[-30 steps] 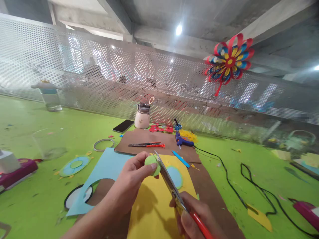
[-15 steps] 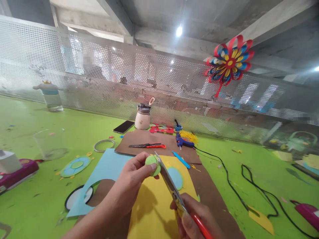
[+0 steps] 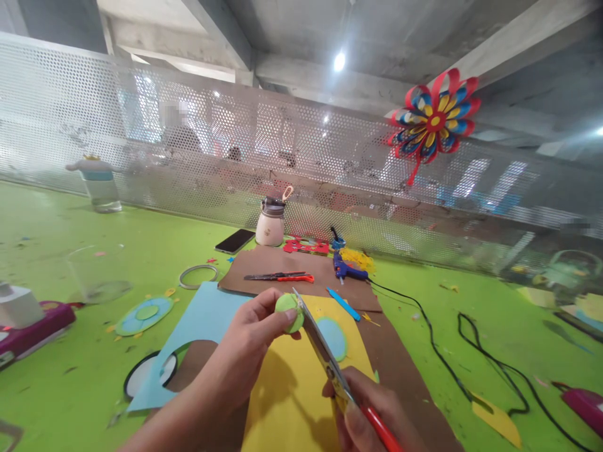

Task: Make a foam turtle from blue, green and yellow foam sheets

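Note:
Between the thumb and fingers of my left hand [image 3: 252, 333] is a small light-green disc [image 3: 285, 307]. My right hand [image 3: 365, 408] grips scissors [image 3: 325, 351] with a red handle, their blades reaching up to the disc's right edge. The blades look nearly closed there, and the tips touch or almost touch the disc. Under both hands lies a yellow sheet [image 3: 277, 408] with a light-blue circle [image 3: 332, 338] on it. To the left, a light-blue sheet [image 3: 207, 320] has a round hole cut out of it.
Brown card [image 3: 264, 257] carries a second pair of scissors [image 3: 277, 276], a light-blue strip-shaped tool [image 3: 343, 304] and a blue glue gun [image 3: 347, 269]. Behind stand a bottle [image 3: 270, 226] and a phone [image 3: 234, 240]. A black cord [image 3: 424, 320] runs right; a perforated screen [image 3: 235, 169] borders the table.
The view has shifted very slightly. Both hands, the disc and the scissors keep almost the same position.

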Tool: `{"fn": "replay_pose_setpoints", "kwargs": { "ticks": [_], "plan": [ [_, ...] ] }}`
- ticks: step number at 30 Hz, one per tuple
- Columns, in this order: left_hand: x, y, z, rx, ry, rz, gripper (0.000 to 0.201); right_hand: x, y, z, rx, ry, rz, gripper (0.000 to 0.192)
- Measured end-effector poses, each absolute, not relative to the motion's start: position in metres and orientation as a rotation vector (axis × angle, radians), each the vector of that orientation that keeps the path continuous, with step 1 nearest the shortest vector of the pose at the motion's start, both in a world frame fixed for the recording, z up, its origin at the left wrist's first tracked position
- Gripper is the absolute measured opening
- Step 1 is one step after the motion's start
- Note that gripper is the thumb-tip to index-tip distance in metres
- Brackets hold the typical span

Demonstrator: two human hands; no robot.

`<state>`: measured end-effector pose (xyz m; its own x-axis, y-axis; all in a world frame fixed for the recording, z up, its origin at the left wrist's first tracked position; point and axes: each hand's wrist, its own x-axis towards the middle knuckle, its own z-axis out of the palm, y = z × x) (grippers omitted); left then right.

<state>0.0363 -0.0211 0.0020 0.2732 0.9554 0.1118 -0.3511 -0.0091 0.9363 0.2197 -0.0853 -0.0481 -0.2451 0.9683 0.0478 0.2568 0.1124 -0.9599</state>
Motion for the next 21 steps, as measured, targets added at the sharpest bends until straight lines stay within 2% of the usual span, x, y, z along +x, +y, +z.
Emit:
{"fn": "replay_pose_setpoints", "kwargs": {
  "ticks": [5,16,21],
  "plan": [
    [0.035,-0.018,0.0,1.13,0.685,1.177,0.012,0.224,-0.083,-0.048,-1.136,-1.579,1.322,0.069],
    [0.035,-0.012,0.0,1.304,0.76,1.119,0.019,0.234,-0.08,-0.048,-0.949,-1.312,1.538,0.06],
    [0.034,-0.009,-0.007,1.26,0.683,1.061,0.023,0.231,-0.079,-0.053,-0.923,-1.244,1.534,0.058]
  ]
}}
